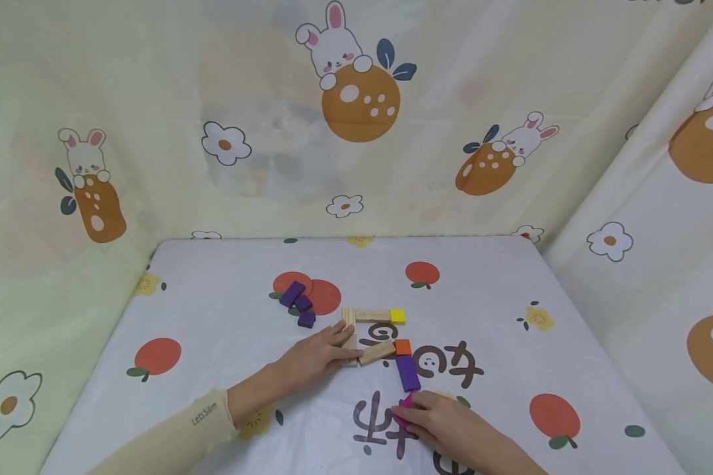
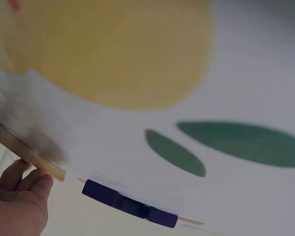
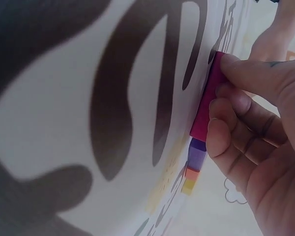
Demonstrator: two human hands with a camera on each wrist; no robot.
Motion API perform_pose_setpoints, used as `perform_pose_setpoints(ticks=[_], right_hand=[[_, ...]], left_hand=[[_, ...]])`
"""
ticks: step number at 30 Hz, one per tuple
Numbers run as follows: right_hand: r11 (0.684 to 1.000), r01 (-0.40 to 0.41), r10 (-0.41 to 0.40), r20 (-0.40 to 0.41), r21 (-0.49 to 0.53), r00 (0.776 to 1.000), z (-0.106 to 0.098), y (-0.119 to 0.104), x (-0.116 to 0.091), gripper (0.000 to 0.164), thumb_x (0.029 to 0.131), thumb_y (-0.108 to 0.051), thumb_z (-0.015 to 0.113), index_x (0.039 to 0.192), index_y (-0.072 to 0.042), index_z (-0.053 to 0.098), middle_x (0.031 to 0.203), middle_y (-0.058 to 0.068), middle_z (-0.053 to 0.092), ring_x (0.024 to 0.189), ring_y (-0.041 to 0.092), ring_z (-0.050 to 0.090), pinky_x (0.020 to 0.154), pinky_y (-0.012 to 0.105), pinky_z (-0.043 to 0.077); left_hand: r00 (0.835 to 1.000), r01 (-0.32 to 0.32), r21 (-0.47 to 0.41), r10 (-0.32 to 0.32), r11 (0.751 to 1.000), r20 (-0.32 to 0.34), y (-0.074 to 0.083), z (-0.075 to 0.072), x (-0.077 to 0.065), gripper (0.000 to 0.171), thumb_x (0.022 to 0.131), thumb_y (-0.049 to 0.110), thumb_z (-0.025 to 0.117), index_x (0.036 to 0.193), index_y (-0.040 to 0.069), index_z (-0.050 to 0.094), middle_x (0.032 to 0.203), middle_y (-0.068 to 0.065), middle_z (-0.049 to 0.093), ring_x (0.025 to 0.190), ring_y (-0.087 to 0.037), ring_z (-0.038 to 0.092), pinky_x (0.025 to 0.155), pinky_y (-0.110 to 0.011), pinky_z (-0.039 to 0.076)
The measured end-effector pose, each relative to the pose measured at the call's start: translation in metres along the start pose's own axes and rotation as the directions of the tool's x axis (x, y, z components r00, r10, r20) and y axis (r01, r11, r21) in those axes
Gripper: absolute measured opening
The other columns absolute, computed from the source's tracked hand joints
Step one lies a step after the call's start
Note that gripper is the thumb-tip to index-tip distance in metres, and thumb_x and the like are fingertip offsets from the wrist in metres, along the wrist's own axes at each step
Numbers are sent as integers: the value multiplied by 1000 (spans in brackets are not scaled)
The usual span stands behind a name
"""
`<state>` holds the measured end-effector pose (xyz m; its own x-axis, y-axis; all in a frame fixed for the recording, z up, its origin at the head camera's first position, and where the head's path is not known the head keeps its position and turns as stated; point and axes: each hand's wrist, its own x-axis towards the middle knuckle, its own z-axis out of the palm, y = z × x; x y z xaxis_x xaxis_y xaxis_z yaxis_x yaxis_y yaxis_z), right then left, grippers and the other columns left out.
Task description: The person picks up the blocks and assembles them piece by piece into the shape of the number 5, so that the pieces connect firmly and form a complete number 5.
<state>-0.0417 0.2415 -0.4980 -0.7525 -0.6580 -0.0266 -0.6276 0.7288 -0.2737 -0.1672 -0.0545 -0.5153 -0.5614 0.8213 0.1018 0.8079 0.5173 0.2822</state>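
My right hand [image 1: 448, 425] holds a magenta block [image 3: 209, 101] between thumb and fingers, low against the table cloth. Just beyond it a purple block [image 1: 408, 373] lies end to end with an orange block [image 1: 403, 347]. My left hand [image 1: 315, 355] touches a column of plain wooden blocks [image 1: 348, 316] with outstretched fingers and partly covers it. From that column's top a wooden block [image 1: 372, 316] runs right to a yellow block [image 1: 397, 316]. Lower down, a slanted wooden block [image 1: 377, 353] spans from near the left thumb to the orange block.
Several small dark purple blocks [image 1: 303, 303] lie loose beyond the left hand, on a printed fruit. A patterned cloth [image 1: 214, 290] covers the table, and a printed curtain [image 1: 261, 185] hangs behind its far edge.
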Motion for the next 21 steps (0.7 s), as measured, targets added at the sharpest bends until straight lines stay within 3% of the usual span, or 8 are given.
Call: perform_pose_setpoints(ticks=[8,21], right_hand=[[999,-27,27,2,-26,1000,0,-4,0,36,98,-26,77,133,-27,75,107,-8,72,92,3,64,86,22,63],[999,-30,30,-18,-25,999,1,-10,2,33,98,-24,76,131,-22,76,106,-9,70,87,0,58,80,19,60]], left_hand=[[1000,6,3,-6,1000,6,-1,2,1,39,106,16,64,143,27,68,163,-18,49,156,-41,42,119,-53,47],[999,53,-45,-52,998,13,-1,3,1,36,108,21,61,142,31,69,165,-14,47,158,-38,39,122,-53,44]])
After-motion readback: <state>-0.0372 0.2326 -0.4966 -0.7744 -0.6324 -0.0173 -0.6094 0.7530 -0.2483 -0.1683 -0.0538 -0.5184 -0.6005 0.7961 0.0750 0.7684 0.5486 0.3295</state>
